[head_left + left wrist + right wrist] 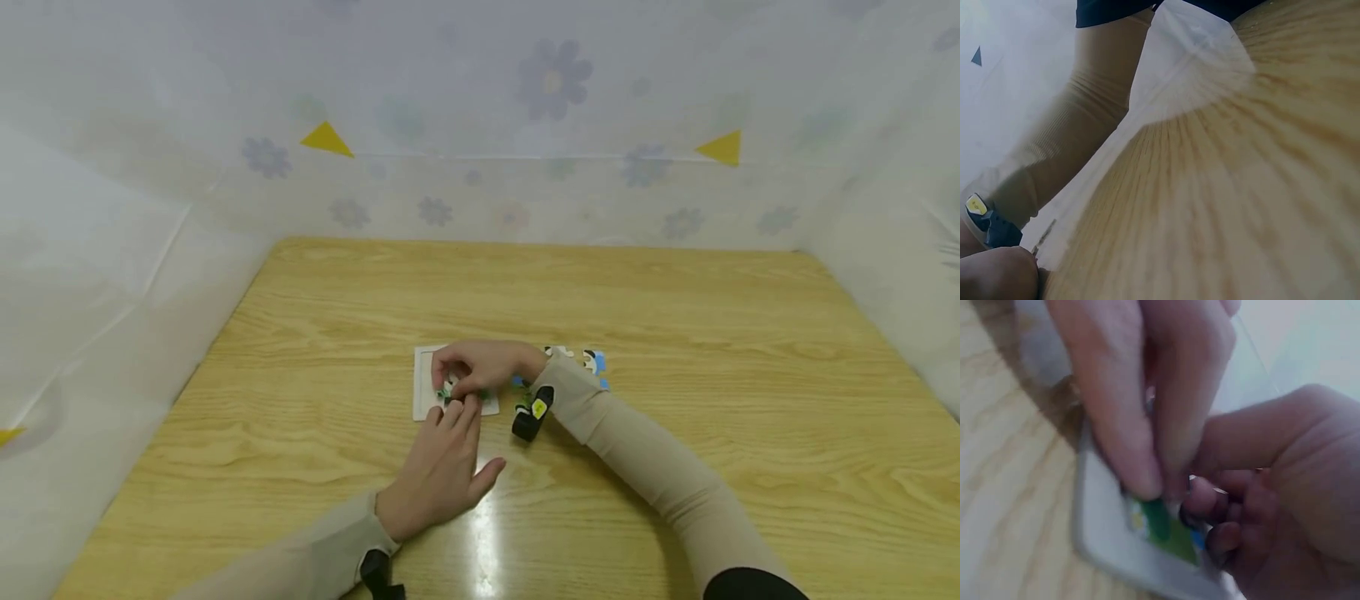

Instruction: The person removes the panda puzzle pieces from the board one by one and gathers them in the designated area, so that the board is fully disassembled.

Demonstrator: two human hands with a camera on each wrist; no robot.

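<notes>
Near the middle of the worktop (675, 300), a little toward the near edge: white puzzle tray (424, 392) lying flat, both hands meeting over it. Right hand (480, 367) curled down from the far side, fingers (1141, 425) pinched together on a green puzzle piece (1166, 528), pressing it onto the tray's near portion. Left hand (442, 467) resting flat on the wood, fingers straight and together, tips touching the tray's near edge beside the piece, gripping nothing. Loose puzzle pieces (592, 362) in blue and white just beside the right wrist, toward the right edge, partly hidden by the beige sleeve (660, 467).

Step in hand, by the look of it: seating the green piece in the tray, with the left fingertips bracing the frame. Next move likely calls for small twists and a firm downward press until the piece sits flush, tray held from sliding. Exact fit against neighbouring pieces too blurred to tell.
</notes>
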